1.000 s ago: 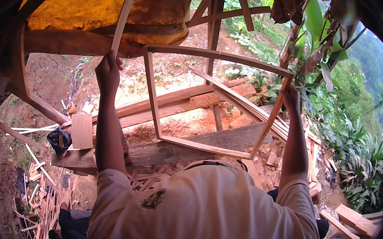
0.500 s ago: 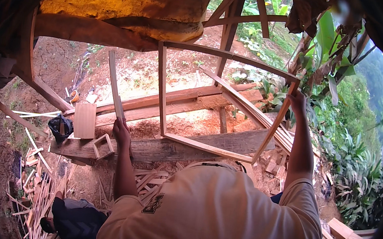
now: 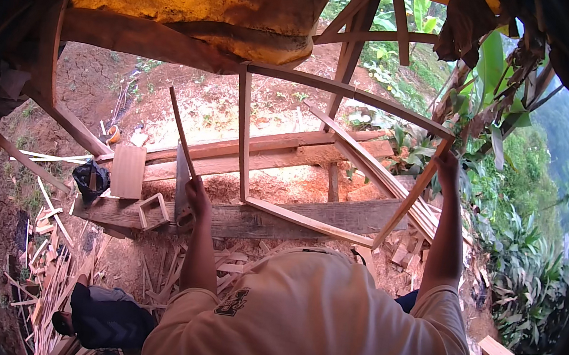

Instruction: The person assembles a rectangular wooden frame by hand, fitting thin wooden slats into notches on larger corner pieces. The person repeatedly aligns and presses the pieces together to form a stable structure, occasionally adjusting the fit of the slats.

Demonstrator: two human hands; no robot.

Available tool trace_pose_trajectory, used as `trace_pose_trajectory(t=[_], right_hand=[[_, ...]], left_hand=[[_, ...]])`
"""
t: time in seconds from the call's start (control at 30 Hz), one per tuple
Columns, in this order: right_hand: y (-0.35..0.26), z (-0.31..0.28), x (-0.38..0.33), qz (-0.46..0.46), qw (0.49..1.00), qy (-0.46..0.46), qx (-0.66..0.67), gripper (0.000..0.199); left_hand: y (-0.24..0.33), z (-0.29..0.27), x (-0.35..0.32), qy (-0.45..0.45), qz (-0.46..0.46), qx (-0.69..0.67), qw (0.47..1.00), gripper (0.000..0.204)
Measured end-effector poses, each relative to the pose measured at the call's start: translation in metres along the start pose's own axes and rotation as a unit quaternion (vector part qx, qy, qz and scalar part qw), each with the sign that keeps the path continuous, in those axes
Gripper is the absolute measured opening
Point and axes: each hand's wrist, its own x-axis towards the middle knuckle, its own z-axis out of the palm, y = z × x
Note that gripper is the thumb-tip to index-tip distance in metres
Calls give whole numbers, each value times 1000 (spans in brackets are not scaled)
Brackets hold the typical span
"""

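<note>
My left hand [image 3: 197,197] is closed round the lower end of a thin wooden strip [image 3: 181,128], which slants up and away to the left. Just behind that hand, what looks like a handsaw [image 3: 182,179] leans at the bench, its blade pointing up. My right hand [image 3: 446,165] grips the right side of a four-sided wooden frame [image 3: 307,222] near its upper corner. The frame stands tilted in front of me, its lower rail by the plank bench [image 3: 262,223]. A small wooden box frame [image 3: 153,211] rests on the bench, left of my left hand.
A flat board [image 3: 127,172] and a black bag [image 3: 90,181] are at the bench's left end. Long beams [image 3: 274,143] lie beyond it. Offcuts [image 3: 58,285] litter the ground at lower left, beside a person [image 3: 107,318]. A yellow tarp [image 3: 199,2] hangs overhead.
My left hand has lifted slightly and moved right with the strip, uncovering the saw-like blade behind it. My right hand keeps its grip on the frame; the view has shifted a little.
</note>
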Motion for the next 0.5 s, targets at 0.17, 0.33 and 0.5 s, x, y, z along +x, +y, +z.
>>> trace_pose_trajectory(t=[0.17, 0.33, 0.5], right_hand=[[-32, -14, -34, 15, 1000, 17, -19, 24], [-60, -17, -62, -22, 996, 61, -67, 24], [-82, -28, -95, 31, 996, 68, -37, 30]], left_hand=[[94, 17, -3, 1, 84, -21, 996, 29], [204, 31, -7, -58, 191, -70, 977, 32], [286, 54, -21, -130, 268, -28, 954, 24]])
